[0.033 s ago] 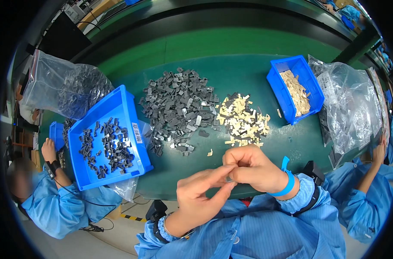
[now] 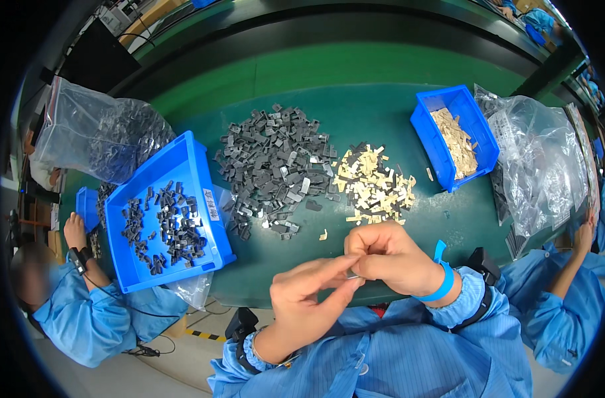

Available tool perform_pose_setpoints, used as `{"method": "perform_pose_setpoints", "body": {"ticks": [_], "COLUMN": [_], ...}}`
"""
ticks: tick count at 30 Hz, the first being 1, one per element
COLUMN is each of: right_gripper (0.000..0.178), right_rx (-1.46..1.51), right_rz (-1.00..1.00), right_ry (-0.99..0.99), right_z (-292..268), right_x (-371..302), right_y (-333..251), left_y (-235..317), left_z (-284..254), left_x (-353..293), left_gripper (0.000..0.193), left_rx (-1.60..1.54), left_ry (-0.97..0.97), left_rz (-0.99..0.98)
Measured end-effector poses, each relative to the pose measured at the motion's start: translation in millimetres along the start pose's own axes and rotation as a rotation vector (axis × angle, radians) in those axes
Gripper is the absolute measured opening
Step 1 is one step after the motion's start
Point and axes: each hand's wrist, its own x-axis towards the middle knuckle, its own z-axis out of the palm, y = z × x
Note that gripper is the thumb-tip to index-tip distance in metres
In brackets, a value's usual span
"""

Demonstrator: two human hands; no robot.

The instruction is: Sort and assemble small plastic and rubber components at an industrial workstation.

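Observation:
My left hand (image 2: 310, 304) and my right hand (image 2: 390, 260) meet at the near edge of the green table. A small grey part (image 2: 353, 276) shows between the pinched fingertips, mostly hidden by them. Both hands are closed, with thumbs and index fingers pressed together on it. Beyond them lies a big heap of small dark-grey bent parts (image 2: 272, 166). Beside it is a smaller pile of cream-coloured pieces (image 2: 374, 186) mixed with some black ones. One loose cream piece (image 2: 323, 235) lies just beyond my hands.
At left, a blue bin (image 2: 195, 169) holds scattered dark parts, near a clear bag (image 2: 93, 126) of dark pieces. At right stand a blue bin (image 2: 424, 119) with tan pieces and another clear bag (image 2: 538, 152). People in blue sit on the left (image 2: 90, 312) and right (image 2: 554, 312).
My left hand has shifted very slightly to the left, and a little more of the small grey part shows between the fingertips. Everything else looks the same.

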Motion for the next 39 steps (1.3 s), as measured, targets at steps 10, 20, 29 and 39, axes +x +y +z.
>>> {"method": "perform_pose_setpoints", "body": {"ticks": [10,20,29,39], "right_gripper": [0.012,0.020,0.015,0.019], "right_rx": [0.007,-1.125,-1.632,-1.852], "right_rz": [-0.192,-0.963,-0.652,-0.471], "right_ry": [0.159,0.001,0.075,0.109], "right_z": [8.8,-11.1,-25.4,-30.3], "right_x": [-5.4,11.2,25.5,25.2], "right_y": [4.9,-20.1,-17.6,-23.2], "left_y": [-10.0,10.7,21.1,-7.1], "left_z": [-0.9,-26.3,-144.7,-43.8], "left_x": [-4.4,-17.8,-2.4,4.1], "left_gripper": [0.019,0.016,0.031,0.023], "left_rx": [-1.133,-0.886,1.087,0.579], "left_ry": [0.046,0.151,0.909,0.347], "left_rz": [-0.515,-0.328,0.304,0.294]}}
